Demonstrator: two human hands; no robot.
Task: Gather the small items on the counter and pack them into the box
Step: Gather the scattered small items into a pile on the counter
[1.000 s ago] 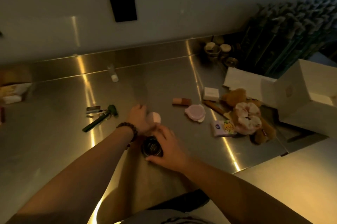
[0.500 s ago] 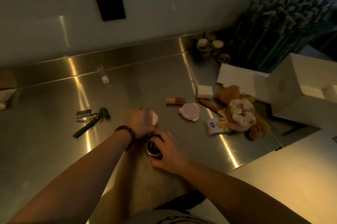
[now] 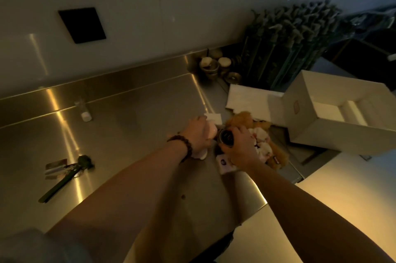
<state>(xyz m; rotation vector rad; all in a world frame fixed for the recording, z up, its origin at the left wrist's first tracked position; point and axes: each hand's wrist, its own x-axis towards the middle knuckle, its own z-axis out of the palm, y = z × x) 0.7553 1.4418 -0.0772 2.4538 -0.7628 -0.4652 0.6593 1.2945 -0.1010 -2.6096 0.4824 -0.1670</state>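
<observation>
From the head view, both hands work close together near the right side of the steel counter (image 3: 132,125). The right hand (image 3: 240,147) curls its grip round a small dark round tin (image 3: 226,136), held above a pile of small items. The left hand (image 3: 198,132), with a beaded bracelet (image 3: 182,144) at the wrist, closes its grip on a pale pink rounded item (image 3: 212,130); a pale edge shows under the hand too, though what that is cannot be told. Just beside the hands lie a brown plush toy (image 3: 276,153), a small white block (image 3: 214,117) and a small printed packet (image 3: 225,163), partly hidden. The open white box (image 3: 334,112) stands at the counter's right edge, apart from the hands, its flap toward the pile. A set of keys with a dark strap (image 3: 66,171) and a small clear bottle (image 3: 84,110) lie well apart toward the left and back edges. The likely trouble: with both hands loaded and crowded over the pile, the tin or pink item could slip in the dim light, or an item could be nudged off the near edge; the far keys and bottle could be overlooked.
</observation>
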